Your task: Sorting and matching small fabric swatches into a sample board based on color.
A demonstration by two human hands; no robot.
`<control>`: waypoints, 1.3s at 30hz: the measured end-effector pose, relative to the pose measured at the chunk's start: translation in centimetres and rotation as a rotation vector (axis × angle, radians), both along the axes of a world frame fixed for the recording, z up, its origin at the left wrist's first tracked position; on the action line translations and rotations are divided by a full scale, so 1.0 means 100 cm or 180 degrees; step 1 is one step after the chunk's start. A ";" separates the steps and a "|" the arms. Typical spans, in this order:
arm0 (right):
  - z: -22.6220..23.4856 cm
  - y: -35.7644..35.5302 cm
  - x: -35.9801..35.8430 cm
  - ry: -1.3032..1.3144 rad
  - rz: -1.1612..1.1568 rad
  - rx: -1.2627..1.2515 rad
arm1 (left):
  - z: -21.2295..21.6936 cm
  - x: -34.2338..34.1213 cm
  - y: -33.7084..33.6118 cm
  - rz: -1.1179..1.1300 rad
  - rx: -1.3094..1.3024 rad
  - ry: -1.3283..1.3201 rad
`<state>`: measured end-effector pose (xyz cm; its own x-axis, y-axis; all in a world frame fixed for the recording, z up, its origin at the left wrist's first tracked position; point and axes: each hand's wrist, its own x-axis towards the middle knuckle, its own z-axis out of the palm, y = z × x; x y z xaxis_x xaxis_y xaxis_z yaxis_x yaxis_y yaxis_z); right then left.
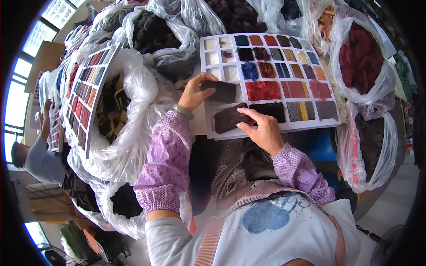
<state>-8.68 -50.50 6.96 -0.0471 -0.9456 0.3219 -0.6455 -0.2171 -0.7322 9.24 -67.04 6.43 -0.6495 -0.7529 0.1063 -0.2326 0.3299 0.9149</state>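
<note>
Sample board (270,126): laid flat amid plastic bags (133,133) of fabric scraps.
Dark swatch (222,91): pinched at its edge in the left hand (194,94) grip, over the board.
Second swatch (228,119): pressed down by right hand (264,129) fingertips, nothing grasped.
Handling: judged light, limp, fuzzy; best taken by an edge.

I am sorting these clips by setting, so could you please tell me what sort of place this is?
Probably a textile sample workshop. The left hand and right hand press dark fabric pieces onto a white swatch board of coloured squares, with clear plastic bags of fabric scraps all around.
</note>
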 end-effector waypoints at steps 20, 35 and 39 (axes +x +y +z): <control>-0.029 -0.014 0.038 0.1628 -0.0312 -0.0851 | 0.077 -0.167 0.005 -0.0370 0.2066 0.1698; -0.026 -0.033 -0.080 -0.0454 -0.0875 -0.2119 | 0.047 -0.544 0.110 -0.0904 -0.2916 -0.0072; -0.045 -0.055 -0.092 -0.0163 -0.0270 -0.2036 | 0.004 -0.575 0.105 -0.0931 -0.3416 -0.0461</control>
<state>-17.92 -55.99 2.45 -0.1436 -0.5601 0.8159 -0.6472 -0.5705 -0.5056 -48.25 -56.50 6.80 -0.8452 -0.1331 0.5176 -0.0982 0.9907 0.0943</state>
